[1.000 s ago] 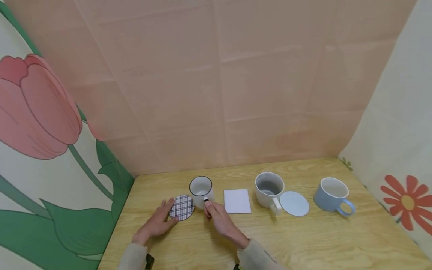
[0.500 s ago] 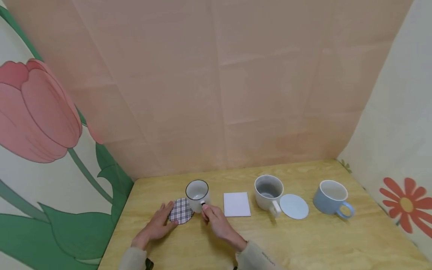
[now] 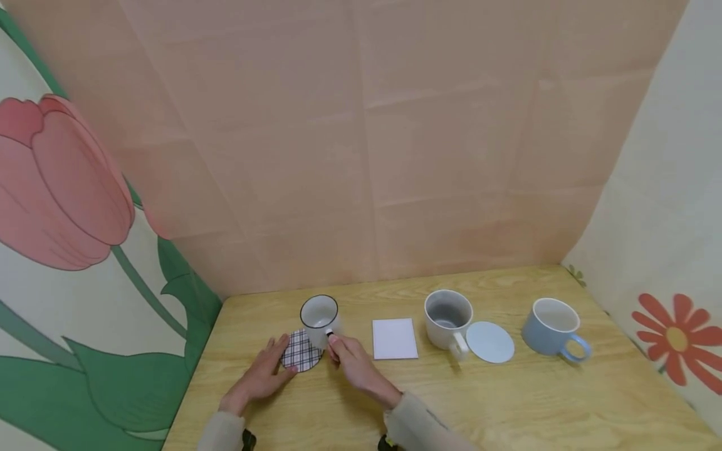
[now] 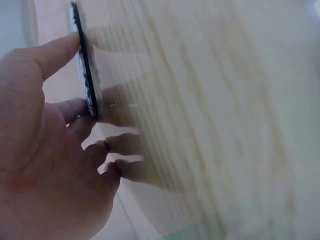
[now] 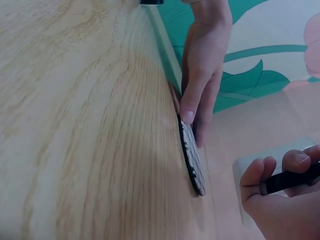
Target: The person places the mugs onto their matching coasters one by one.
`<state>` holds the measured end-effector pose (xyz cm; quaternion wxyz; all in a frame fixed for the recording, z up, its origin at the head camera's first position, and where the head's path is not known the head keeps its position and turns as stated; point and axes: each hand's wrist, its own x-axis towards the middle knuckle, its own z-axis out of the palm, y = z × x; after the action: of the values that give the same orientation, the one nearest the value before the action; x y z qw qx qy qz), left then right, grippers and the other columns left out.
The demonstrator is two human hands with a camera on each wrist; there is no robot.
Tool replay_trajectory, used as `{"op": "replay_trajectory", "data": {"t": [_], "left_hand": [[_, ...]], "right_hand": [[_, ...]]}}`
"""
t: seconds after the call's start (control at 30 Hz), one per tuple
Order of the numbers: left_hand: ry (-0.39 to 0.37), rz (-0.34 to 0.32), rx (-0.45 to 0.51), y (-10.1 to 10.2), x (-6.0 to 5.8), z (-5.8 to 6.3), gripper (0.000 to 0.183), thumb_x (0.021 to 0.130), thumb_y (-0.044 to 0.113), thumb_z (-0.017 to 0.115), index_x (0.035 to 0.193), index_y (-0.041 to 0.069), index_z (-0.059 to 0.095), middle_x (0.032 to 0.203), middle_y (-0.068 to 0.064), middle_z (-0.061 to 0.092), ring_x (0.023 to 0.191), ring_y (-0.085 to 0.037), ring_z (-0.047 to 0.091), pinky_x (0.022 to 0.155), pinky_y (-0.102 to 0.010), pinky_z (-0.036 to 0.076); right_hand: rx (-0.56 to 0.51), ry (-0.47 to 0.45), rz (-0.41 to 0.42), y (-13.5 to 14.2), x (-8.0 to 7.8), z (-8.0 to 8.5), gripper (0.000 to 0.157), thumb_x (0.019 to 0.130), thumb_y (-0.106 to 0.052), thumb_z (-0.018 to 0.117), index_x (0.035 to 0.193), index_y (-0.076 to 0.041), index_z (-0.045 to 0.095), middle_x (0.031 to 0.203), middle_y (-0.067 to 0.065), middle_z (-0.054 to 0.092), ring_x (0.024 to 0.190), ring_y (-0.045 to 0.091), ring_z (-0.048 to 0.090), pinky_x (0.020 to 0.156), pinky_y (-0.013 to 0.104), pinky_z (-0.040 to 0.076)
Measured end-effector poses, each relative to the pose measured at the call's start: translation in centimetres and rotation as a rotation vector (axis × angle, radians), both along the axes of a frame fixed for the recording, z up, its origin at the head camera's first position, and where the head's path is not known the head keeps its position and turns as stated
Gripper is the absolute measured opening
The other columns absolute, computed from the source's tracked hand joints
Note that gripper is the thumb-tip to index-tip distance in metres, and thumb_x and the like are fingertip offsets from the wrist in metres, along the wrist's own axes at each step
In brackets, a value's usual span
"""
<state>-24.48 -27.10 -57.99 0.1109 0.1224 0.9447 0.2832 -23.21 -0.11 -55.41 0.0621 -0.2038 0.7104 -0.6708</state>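
My right hand [image 3: 358, 366] pinches the handle of a white enamel mug [image 3: 321, 316] with a black rim, thumb on top. The mug is upright and overlaps the right part of a round plaid coaster [image 3: 299, 356] in the head view. In the right wrist view, the fingers curl round the black handle [image 5: 295, 179]. My left hand [image 3: 262, 373] lies at the coaster's left side, fingers and thumb extended along its edge. The left wrist view shows the thumb and index fingertip touching the coaster's dark edge [image 4: 86, 65].
To the right on the wooden table [image 3: 507, 407] lies a white square coaster [image 3: 395, 339]. Beyond it stand a white mug [image 3: 445, 326], a pale round coaster [image 3: 491, 342] and a blue mug [image 3: 547, 329]. A pink backdrop [image 3: 350, 156] rises behind the table.
My right hand has carried the enamel mug leftward, from beside the plaid coaster to where it overlaps it in the head view. The left hand has stayed in place at the coaster.
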Motion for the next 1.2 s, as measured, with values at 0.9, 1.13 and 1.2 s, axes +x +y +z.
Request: {"op": "replay_trajectory", "data": {"t": [0.9, 1.13, 1.2], "left_hand": [[-0.047, 0.059, 0.048, 0.3, -0.2, 0.0, 0.086, 0.105, 0.042, 0.067, 0.17, 0.007, 0.022, 0.178, -0.017, 0.018, 0.165, -0.046, 0.005, 0.133, -0.066, 0.005], [-0.028, 0.05, 0.05, 0.0, -0.2, -0.5, 0.087, 0.105, 0.043, 0.068, 0.17, 0.006, 0.024, 0.178, -0.019, 0.017, 0.164, -0.048, 0.006, 0.131, -0.068, 0.005], [-0.037, 0.053, 0.047, 0.1, -0.1, -0.5, 0.087, 0.105, 0.044, 0.068, 0.17, 0.007, 0.024, 0.178, -0.017, 0.018, 0.164, -0.047, 0.005, 0.132, -0.067, 0.005]], "right_hand": [[-0.009, 0.005, 0.016, -1.2, -0.2, 0.7, 0.056, 0.119, -0.028, 0.032, 0.092, 0.018, 0.05, 0.079, 0.018, 0.051, 0.073, 0.02, 0.051, 0.072, 0.03, 0.05], [0.003, 0.011, 0.023, -1.6, -0.2, 0.5, 0.058, 0.119, -0.03, 0.03, 0.091, 0.016, 0.05, 0.083, 0.033, 0.052, 0.077, 0.036, 0.053, 0.073, 0.032, 0.051], [0.007, 0.005, 0.027, -1.7, -0.2, 0.4, 0.057, 0.119, -0.03, 0.03, 0.091, 0.015, 0.05, 0.084, 0.034, 0.052, 0.078, 0.041, 0.052, 0.072, 0.031, 0.05]]}}
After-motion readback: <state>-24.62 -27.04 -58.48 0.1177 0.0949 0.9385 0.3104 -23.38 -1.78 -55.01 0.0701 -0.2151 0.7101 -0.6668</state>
